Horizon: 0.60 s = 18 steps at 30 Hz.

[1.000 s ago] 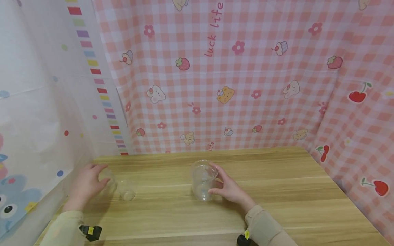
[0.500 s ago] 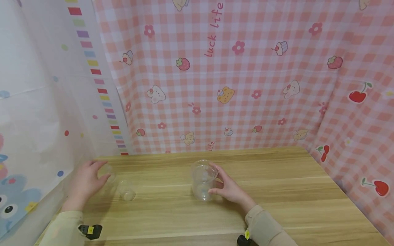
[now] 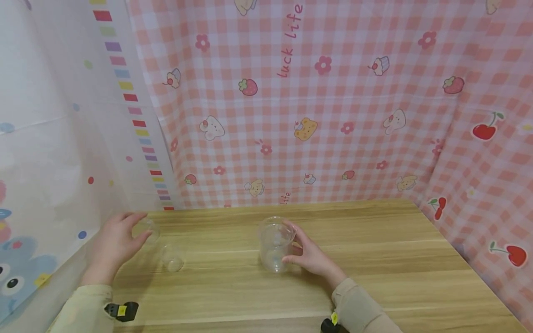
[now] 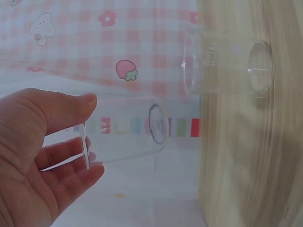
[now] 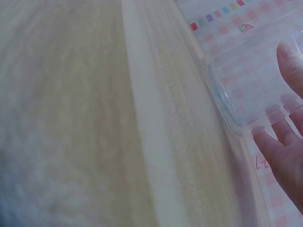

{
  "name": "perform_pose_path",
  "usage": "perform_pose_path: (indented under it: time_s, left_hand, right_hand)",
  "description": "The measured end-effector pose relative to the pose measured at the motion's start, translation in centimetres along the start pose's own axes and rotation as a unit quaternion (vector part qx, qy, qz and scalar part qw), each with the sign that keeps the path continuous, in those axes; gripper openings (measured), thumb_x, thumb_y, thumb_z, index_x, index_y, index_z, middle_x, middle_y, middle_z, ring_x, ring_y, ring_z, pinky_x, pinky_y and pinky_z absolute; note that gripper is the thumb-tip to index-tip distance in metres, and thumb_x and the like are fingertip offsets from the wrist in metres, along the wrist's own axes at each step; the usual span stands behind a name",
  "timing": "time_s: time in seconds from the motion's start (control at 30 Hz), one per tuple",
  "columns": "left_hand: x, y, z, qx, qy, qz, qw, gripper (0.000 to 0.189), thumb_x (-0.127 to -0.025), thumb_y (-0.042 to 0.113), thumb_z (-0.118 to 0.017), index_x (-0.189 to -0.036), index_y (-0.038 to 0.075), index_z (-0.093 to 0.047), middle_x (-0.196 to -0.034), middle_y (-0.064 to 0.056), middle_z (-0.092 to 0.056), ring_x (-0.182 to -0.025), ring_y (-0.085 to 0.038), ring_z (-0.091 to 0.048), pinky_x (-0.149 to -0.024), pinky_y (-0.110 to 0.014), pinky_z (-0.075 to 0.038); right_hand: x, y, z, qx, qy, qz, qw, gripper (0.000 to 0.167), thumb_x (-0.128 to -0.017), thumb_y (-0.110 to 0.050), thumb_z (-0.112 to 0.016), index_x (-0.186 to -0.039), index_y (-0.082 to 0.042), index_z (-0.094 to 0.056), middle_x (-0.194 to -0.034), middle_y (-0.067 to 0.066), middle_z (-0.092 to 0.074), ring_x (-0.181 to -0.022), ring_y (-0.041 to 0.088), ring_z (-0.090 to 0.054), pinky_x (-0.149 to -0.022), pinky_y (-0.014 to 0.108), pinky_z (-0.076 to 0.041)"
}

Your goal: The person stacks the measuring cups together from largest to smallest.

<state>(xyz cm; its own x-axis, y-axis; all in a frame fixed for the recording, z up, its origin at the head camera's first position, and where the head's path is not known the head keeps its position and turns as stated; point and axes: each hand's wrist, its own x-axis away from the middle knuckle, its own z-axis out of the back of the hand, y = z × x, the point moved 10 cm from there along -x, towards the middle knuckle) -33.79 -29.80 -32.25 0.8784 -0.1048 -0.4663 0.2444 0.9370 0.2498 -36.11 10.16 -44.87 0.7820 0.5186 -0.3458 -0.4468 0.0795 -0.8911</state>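
Observation:
In the head view my left hand (image 3: 114, 245) is at the far left of the table, holding a clear cup (image 3: 149, 230) by its rim. The left wrist view shows the thumb and fingertips on that rim, with the cup's base (image 4: 158, 124) raised off the wood. Just right of it stands a second small clear cup (image 3: 172, 259), bearing faint markings on its side (image 4: 210, 56). My right hand (image 3: 310, 256) grips a larger clear cup (image 3: 275, 245) upright at mid-table, thumb on the near side, fingers behind. Round outlines show through its wall.
The wood-grain table (image 3: 233, 296) meets a pink checked curtain (image 3: 333, 162) at the back. A white printed sheet (image 3: 50, 152) hangs close beside the left hand. Black wrist cameras (image 3: 127, 311) sit on both sleeves.
My left hand has shifted slightly up and back with its small cup. My right hand and the larger cup stay in place, as does the second small cup.

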Motion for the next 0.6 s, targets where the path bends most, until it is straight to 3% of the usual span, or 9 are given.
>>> perform_pose_path:
  time_s: [0.6]
  left_hand:
    - [-0.3, 1.6, 0.7, 0.008, -0.02, 0.0, 0.9998, 0.051, -0.082, 0.017, -0.079, -0.125, -0.005, -0.062, -0.12, -0.03, -0.057, -0.106, -0.049, -0.053, -0.087, -0.067, -0.044]
  right_hand:
    - [0.0, 0.1, 0.0, 0.005, -0.002, 0.0, 1.0, 0.092, -0.083, -0.003, -0.076, -0.156, -0.007, -0.019, -0.155, 0.024, -0.03, -0.143, 0.039, -0.029, -0.11, 0.048, -0.035]
